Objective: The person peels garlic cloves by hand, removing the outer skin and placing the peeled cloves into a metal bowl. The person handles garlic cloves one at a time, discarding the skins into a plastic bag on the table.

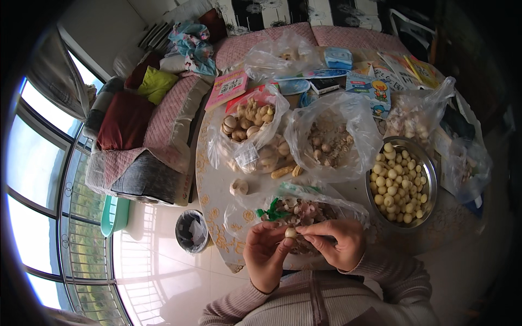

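My left hand [267, 250] pinches a pale peeled single-clove garlic bulb [290, 232] between thumb and fingers. My right hand [338, 242] touches it from the right with its fingertips; whether a bit of skin is between them cannot be told. Below both hands, a clear plastic bag [350, 210] with a green tie lies spread, holding papery garlic skins [306, 210]. To the right, a round steel bowl [434, 179] holds many peeled bulbs [392, 174]. Beyond the skins, an open plastic bag [359, 122] contains small unpeeled bulbs [320, 147] and loose husks. One whole garlic bulb [239, 187] rests left.
Two peanuts in shells [282, 172] lie mid-table. Behind them are a bag of larger garlic bulbs [248, 120], books [226, 89] and a blue tissue pack [338, 58]. More plastic bags [465, 163] crowd the right side. A lined bin [192, 231] stands on the floor left of the table.
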`<state>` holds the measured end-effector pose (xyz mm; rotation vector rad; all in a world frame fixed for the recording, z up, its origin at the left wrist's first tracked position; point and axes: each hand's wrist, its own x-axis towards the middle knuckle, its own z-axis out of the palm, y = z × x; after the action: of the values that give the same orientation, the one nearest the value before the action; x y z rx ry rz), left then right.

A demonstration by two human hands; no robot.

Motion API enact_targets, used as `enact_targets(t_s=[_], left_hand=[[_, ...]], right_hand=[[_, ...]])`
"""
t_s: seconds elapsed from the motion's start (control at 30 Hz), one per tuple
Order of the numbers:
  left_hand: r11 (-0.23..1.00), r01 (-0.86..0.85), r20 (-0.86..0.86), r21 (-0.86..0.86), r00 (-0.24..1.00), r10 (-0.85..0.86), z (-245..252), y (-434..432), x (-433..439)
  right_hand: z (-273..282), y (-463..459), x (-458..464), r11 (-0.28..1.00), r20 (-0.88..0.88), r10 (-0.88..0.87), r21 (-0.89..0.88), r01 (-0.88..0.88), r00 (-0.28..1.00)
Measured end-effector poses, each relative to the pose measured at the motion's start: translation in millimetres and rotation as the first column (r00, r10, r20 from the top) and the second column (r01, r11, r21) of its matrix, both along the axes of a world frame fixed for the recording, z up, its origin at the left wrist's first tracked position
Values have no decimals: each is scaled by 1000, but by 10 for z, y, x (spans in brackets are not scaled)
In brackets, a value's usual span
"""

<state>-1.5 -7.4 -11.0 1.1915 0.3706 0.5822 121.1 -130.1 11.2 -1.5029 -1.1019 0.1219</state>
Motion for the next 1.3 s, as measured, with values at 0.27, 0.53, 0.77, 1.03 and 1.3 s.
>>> enact_targets(t_s=[0.27,0.53,0.77,1.03,1.3], left_hand=[[1000,-14,-27,20,1000,14,44,14,12],[985,21,-118,172,993,0,102,16,17],[980,72,-100,187,993,-54,86,20,16],[979,75,-114,187,992,-55,73,6,3],[978,64,-114,198,993,-42,117,-21,20]], right_hand=[[-51,5,21,1000,-123,21,-17,-23,992],[-105,10,74,1000,-134,19,19,-16,991],[-53,-3,93,999,-224,-44,1,45,974],[-72,17,150,995,-221,100,28,-97,970],[-119,40,103,997,-287,80,29,-75,954]])
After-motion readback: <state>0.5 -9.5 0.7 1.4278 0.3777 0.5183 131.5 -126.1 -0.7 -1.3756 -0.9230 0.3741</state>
